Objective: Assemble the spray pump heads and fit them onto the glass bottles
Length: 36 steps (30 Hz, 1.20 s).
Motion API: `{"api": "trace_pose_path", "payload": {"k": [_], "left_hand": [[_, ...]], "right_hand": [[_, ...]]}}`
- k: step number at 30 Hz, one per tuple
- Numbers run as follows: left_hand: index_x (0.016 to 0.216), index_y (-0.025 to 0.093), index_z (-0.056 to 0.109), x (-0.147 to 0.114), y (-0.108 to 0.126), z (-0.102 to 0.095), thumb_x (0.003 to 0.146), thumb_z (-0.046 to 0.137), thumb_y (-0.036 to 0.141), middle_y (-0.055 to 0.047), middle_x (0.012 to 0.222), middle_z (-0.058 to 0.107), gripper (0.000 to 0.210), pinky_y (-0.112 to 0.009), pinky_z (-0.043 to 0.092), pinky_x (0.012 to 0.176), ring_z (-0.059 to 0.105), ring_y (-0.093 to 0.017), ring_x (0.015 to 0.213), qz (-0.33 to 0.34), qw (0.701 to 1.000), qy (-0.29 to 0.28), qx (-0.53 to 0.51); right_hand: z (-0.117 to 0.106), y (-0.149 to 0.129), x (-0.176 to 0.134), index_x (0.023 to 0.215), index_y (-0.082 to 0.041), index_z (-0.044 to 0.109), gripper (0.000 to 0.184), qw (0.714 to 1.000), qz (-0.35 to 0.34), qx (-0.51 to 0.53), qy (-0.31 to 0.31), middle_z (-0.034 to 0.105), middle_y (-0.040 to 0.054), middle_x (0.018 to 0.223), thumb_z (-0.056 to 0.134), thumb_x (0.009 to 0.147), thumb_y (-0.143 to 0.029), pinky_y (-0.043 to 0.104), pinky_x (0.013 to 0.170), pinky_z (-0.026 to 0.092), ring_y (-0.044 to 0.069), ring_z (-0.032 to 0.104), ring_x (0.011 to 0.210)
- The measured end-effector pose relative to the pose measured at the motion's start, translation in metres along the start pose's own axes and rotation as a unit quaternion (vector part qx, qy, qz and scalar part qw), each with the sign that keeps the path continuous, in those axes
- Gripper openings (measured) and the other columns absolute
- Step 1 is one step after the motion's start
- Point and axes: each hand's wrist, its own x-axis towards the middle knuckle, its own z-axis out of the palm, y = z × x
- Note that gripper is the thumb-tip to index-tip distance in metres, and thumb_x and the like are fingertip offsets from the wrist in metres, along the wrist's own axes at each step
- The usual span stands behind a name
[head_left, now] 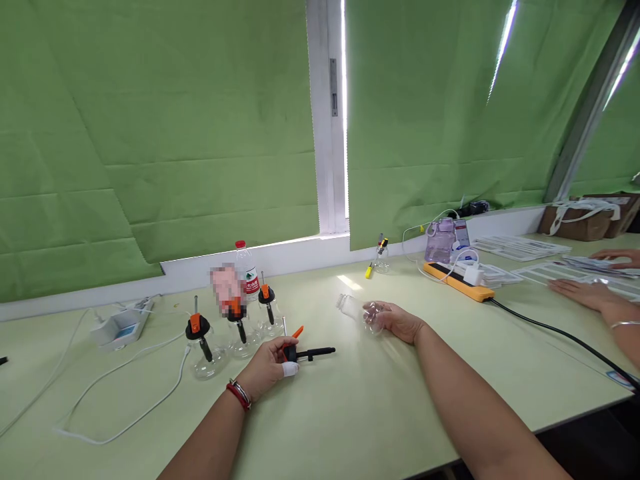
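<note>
My left hand (pixel 273 363), with a white wrap on its thumb, grips a bottle top (pixel 289 352) in black and orange. Its black stem points right and a thin metal spout rises from it. My right hand (pixel 395 321) has its fingers around a clear bottle (pixel 353 307), tilted with the open mouth toward the left. A gap separates the top from the bottle. Left of my hands stand three clear bottles fitted with similar tops: a near one (pixel 207 363), a middle one (pixel 243 343) and a far one (pixel 271 323).
Behind them are a red-capped water bottle (pixel 249 273) and a blurred pink item (pixel 227 287). White cables lead to a power strip (pixel 123 327). An orange power strip (pixel 457 281), a purple jug (pixel 440 241) and a small jar (pixel 383 260) stand right. Another person's hands (pixel 580 293) rest on papers.
</note>
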Motion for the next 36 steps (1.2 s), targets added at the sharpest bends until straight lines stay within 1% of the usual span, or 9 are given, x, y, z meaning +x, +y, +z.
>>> {"api": "trace_pose_path", "payload": {"k": [3,6,8,11,13,16,23,28,36], "left_hand": [[0.105,0.017,0.062,0.001,-0.002,-0.003,0.057,0.077,0.025,-0.005,0.09,0.065,0.051,-0.033,0.048,0.077,0.06,-0.019,0.084,0.001,1.0,0.007,0.002],[0.105,0.017,0.062,0.002,-0.003,-0.005,0.058,0.076,0.023,-0.004,0.089,0.065,0.05,-0.031,0.048,0.077,0.06,-0.018,0.084,0.003,1.0,0.009,-0.001],[0.104,0.018,0.062,0.002,-0.003,-0.005,0.058,0.076,0.021,-0.003,0.089,0.065,0.049,-0.03,0.047,0.077,0.06,-0.018,0.083,0.004,1.0,0.01,-0.003],[0.103,0.017,0.062,0.001,-0.001,-0.004,0.058,0.076,0.019,-0.003,0.087,0.065,0.047,-0.03,0.047,0.076,0.06,-0.017,0.082,0.007,1.0,0.015,-0.006],[0.103,0.017,0.062,0.001,-0.001,-0.003,0.058,0.075,0.018,-0.003,0.087,0.064,0.047,-0.03,0.047,0.076,0.06,-0.017,0.082,0.009,1.0,0.02,-0.008],[0.102,0.017,0.062,0.001,0.001,-0.002,0.057,0.075,0.017,-0.004,0.089,0.064,0.047,-0.03,0.047,0.077,0.06,-0.017,0.083,0.015,0.999,0.03,-0.011],[0.103,0.018,0.063,-0.001,0.005,0.004,0.057,0.076,0.019,-0.004,0.093,0.064,0.048,-0.029,0.047,0.075,0.06,-0.017,0.082,0.027,0.998,0.05,-0.011],[0.1,0.017,0.064,-0.001,0.008,0.007,0.056,0.077,0.019,-0.004,0.09,0.064,0.045,-0.028,0.048,0.073,0.059,-0.016,0.079,0.032,0.998,0.05,-0.01],[0.1,0.016,0.065,-0.005,0.016,0.013,0.056,0.077,0.015,-0.003,0.087,0.064,0.046,-0.028,0.048,0.073,0.059,-0.015,0.078,0.025,0.999,0.037,-0.02]], "right_hand": [[0.001,-0.002,-0.002,0.099,-0.014,0.065,0.045,0.999,0.019,0.01,-0.03,0.065,0.0094,0.087,0.063,0.066,-0.045,0.031,0.071,0.048,0.02,0.061,0.079],[-0.001,-0.002,-0.003,0.095,-0.014,0.066,0.044,0.998,0.032,0.02,-0.049,0.064,0.0084,0.081,0.054,0.072,-0.05,0.028,0.064,0.047,0.017,0.059,0.072],[-0.002,-0.003,-0.004,0.094,-0.014,0.066,0.043,0.997,0.044,0.021,-0.064,0.063,0.0075,0.079,0.053,0.074,-0.05,0.025,0.058,0.045,0.016,0.058,0.068],[-0.001,-0.005,-0.005,0.094,-0.013,0.066,0.044,0.994,0.061,0.013,-0.091,0.063,0.0069,0.076,0.057,0.071,-0.049,0.023,0.051,0.04,0.015,0.057,0.063],[0.0,-0.007,-0.007,0.094,-0.013,0.065,0.046,0.992,0.064,0.007,-0.106,0.063,0.007,0.077,0.063,0.066,-0.049,0.023,0.052,0.041,0.015,0.058,0.065],[0.002,-0.008,-0.007,0.094,-0.012,0.064,0.05,0.99,0.061,0.0,-0.127,0.063,0.007,0.079,0.069,0.059,-0.048,0.024,0.058,0.044,0.016,0.059,0.069],[0.014,-0.005,0.002,0.094,-0.012,0.061,0.055,0.979,0.063,-0.006,-0.195,0.061,0.0053,0.082,0.079,0.051,-0.042,0.026,0.066,0.044,0.015,0.057,0.074],[0.026,0.001,0.009,0.097,-0.012,0.06,0.055,0.97,0.067,-0.008,-0.235,0.061,0.0056,0.087,0.08,0.052,-0.038,0.027,0.07,0.043,0.015,0.057,0.077],[0.044,0.008,0.014,0.099,-0.014,0.059,0.052,0.966,0.06,-0.011,-0.253,0.061,0.0053,0.09,0.078,0.056,-0.037,0.027,0.07,0.044,0.016,0.058,0.082]]}}
